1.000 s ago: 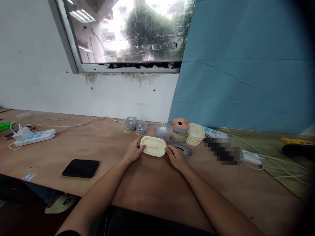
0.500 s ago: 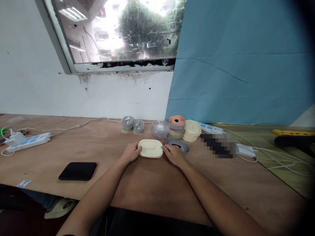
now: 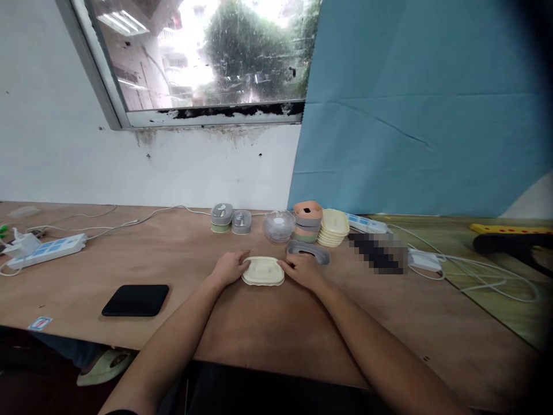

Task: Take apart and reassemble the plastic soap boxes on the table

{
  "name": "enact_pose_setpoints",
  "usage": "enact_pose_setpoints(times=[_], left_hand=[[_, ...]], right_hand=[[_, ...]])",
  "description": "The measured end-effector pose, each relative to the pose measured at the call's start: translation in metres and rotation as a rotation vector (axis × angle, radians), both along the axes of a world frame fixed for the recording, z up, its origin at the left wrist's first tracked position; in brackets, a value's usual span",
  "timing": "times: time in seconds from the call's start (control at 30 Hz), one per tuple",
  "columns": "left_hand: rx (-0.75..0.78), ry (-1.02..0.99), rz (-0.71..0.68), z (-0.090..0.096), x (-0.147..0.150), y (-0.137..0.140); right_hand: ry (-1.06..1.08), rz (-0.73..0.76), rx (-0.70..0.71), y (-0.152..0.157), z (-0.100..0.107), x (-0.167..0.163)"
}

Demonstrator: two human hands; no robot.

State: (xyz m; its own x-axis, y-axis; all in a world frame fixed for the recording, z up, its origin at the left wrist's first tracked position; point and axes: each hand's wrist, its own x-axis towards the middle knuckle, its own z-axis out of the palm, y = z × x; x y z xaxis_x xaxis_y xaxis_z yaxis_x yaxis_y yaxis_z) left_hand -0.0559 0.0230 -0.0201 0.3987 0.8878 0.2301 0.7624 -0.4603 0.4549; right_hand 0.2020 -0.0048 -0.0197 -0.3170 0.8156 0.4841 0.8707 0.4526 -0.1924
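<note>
Desk (image 3: pixel 276 328) under a dirty window (image 3: pixel 207 55); head cam: I see the cream lid (image 3: pixel 263 272) btwn far & near edges, long axis L-R, roughly parallel to the near edge. L hand (image 3: pixel 230 268) grips its left end, R hand (image 3: pixel 305 271) its right; both touching, neither nearer.

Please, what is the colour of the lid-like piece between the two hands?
The lid-like piece is pale cream-yellow; the head view shows it best.

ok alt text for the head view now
Two hands hold a cream lid-like piece by its ends at a brown table. Behind it stand a cream stack and gray containers; a flat black device lies left.
</note>
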Motion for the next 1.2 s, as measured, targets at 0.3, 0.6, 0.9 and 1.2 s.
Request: enact_pose_setpoints(times=[0.3, 0.6, 0.9, 1.2], left_hand=[[-0.012, 0.028, -0.053, 0.006, 0.001, -0.004], [-0.016, 0.02, -0.071, 0.009, 0.001, -0.006], [-0.017, 0.02, -0.076, 0.01, 0.001, -0.007], [-0.026, 0.049, -0.062, 0.008, 0.001, -0.007]], right_hand=[[0.119, -0.063, 0.048, -0.002, 0.012, 0.01], [0.183, -0.098, 0.051, 0.007, 0.009, 0.023], [0.065, -0.098, 0.004, 0.01, 0.004, 0.023], [-0.066, -0.053, -0.083, 0.014, -0.002, 0.024]])
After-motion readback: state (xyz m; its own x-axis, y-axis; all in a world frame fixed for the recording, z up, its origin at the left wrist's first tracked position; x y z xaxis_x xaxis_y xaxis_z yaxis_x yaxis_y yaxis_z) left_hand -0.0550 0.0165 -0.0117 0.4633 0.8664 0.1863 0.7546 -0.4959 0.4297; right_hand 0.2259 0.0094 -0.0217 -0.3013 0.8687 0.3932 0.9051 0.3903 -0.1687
